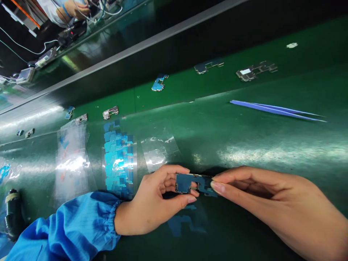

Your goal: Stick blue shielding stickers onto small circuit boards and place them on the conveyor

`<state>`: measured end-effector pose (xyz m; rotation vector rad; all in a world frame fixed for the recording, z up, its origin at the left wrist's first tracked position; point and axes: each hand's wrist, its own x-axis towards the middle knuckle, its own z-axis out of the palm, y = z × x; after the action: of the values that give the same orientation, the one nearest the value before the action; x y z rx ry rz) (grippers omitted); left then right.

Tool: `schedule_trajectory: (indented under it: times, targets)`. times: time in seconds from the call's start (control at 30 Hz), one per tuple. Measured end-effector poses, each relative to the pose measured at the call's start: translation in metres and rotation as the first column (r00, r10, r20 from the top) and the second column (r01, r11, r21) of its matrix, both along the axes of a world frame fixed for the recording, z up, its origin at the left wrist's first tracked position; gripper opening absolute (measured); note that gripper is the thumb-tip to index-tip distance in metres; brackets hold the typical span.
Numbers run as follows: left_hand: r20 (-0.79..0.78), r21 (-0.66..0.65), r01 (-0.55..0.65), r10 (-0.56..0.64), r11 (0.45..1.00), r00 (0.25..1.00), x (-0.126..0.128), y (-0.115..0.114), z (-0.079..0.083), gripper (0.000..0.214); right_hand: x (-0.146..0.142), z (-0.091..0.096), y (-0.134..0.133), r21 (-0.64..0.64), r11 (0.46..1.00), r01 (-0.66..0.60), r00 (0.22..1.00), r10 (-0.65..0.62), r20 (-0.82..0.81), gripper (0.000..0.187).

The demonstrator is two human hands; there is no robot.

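Right hand (274, 203) and left hand (149, 206) pinch a circuit board (187, 183), fingers clamped on its ends; blue tweezers (274, 110) lie beyond it on a green mat (217, 235).

The right hand (274, 206) runs off the lower edge, left fingers (174, 171) hide part of the circuit board (185, 183) (its tiny parts (177, 187) too small to tell), and a co-worker's hand (73, 9) is cut off above.

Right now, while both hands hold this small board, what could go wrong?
The blue-covered circuit board rests only in the fingertips of the left hand and right hand, so it could slip onto the green mat. Bare skin could smudge it. The blue sleeve sits beside the sheet of blue film pieces and might drag it.
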<state>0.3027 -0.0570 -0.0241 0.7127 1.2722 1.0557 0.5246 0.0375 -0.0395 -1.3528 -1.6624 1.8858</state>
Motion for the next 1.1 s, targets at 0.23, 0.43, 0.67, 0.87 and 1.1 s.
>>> schedule_trajectory:
  times: [0.23, 0.43, 0.67, 0.87, 1.1]
  targets:
    - [-0.045, 0.081, 0.027, -0.024, 0.996, 0.999, -0.001, -0.002, -0.002, 0.042, -0.004, 0.008, 0.003, -0.023, 0.999, -0.035, 0.999, 0.034, -0.022, 0.023]
    - [-0.036, 0.133, 0.014, -0.009, 0.991, 0.999, -0.001, -0.003, -0.004, 0.041, -0.008, 0.011, -0.001, 0.012, 0.999, 0.036, 0.999, -0.035, -0.029, 0.020]
    - [-0.078, 0.170, 0.011, 0.002, 0.985, 0.997, 0.000, -0.002, -0.002, 0.040, -0.016, 0.020, 0.002, 0.024, 0.997, 0.068, 0.996, -0.066, -0.064, 0.014]
    - [-0.087, 0.185, 0.024, -0.008, 0.982, 0.996, 0.000, -0.003, -0.002, 0.040, -0.018, 0.022, 0.001, 0.005, 0.995, 0.098, 0.993, -0.098, -0.072, 0.012]
    - [-0.107, 0.199, 0.026, -0.004, 0.980, 0.994, -0.002, -0.003, -0.002, 0.042, -0.018, 0.023, 0.001, -0.012, 0.995, 0.094, 0.993, -0.095, -0.073, 0.013]
